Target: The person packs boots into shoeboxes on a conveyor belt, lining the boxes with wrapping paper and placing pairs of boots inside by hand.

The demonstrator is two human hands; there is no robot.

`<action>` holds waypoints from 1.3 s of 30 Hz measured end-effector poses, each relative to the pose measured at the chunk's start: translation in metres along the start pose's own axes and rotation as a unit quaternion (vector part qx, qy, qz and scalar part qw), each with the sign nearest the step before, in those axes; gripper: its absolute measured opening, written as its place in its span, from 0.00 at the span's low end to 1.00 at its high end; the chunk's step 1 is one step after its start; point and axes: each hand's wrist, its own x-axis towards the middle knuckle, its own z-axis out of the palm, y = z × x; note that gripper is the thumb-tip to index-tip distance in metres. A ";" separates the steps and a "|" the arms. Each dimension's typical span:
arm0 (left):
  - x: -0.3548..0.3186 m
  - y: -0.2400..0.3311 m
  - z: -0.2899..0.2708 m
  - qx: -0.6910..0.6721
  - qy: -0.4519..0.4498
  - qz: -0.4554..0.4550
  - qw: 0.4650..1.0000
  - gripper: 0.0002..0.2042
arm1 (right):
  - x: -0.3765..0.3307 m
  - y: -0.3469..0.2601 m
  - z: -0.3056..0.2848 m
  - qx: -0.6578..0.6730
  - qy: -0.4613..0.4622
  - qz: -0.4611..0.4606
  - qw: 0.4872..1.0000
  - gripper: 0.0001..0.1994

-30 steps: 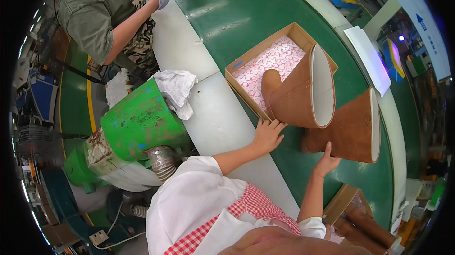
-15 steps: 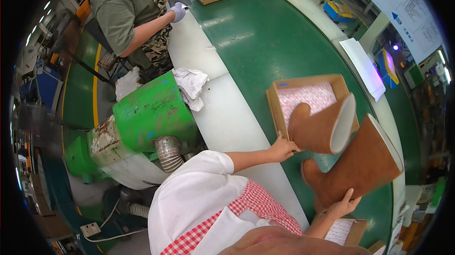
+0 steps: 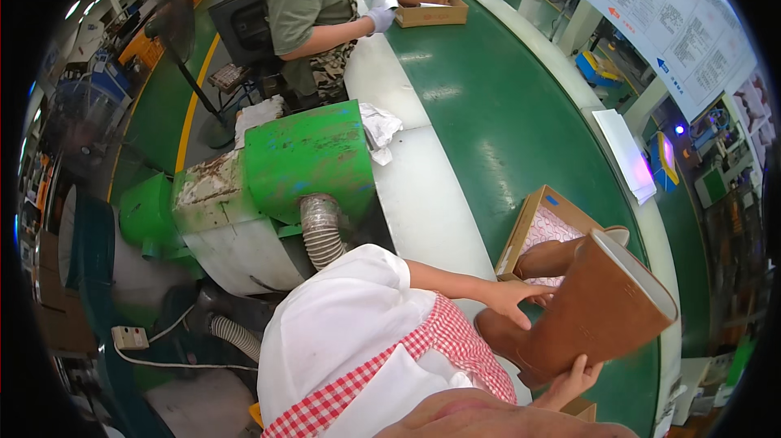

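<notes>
A tall brown boot (image 3: 598,312) is tilted in front of me, its pale-lined opening up and to the right and its toe toward my body. My right hand (image 3: 573,381) grips it from below, fingers against the shaft. By the front of its ankle is my left hand (image 3: 517,300), thumb and fingers apart; whether it touches the leather is unclear. Beyond, a second brown boot (image 3: 549,259) rests in an open cardboard box (image 3: 521,230) on pink-and-white patterned paper (image 3: 547,226). The held boot hides part of both.
The box sits on a green conveyor belt (image 3: 488,137) with a white border (image 3: 427,186). To the left stands a green machine (image 3: 309,153) with a ribbed hose (image 3: 321,230). Farther up, a gloved co-worker (image 3: 313,19) works beside another boot box (image 3: 431,15).
My left hand has left the box's near edge and moved to the held boot's ankle. The second boot now lies lower in the box. The view has shifted, and the held boot is nearer me.
</notes>
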 end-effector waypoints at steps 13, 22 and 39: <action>-0.065 0.033 0.002 -0.152 0.165 -0.075 0.972 0.34 | -0.021 -0.002 0.098 0.033 -0.003 -0.036 0.999 0.34; -0.107 0.037 -0.006 -0.230 0.254 -0.111 0.933 0.27 | 0.005 -0.077 0.137 -0.090 -0.041 -0.132 0.986 0.09; -0.104 0.036 -0.274 -0.120 0.427 0.084 0.892 0.43 | 0.041 0.089 0.136 -0.403 0.123 -0.069 0.904 0.52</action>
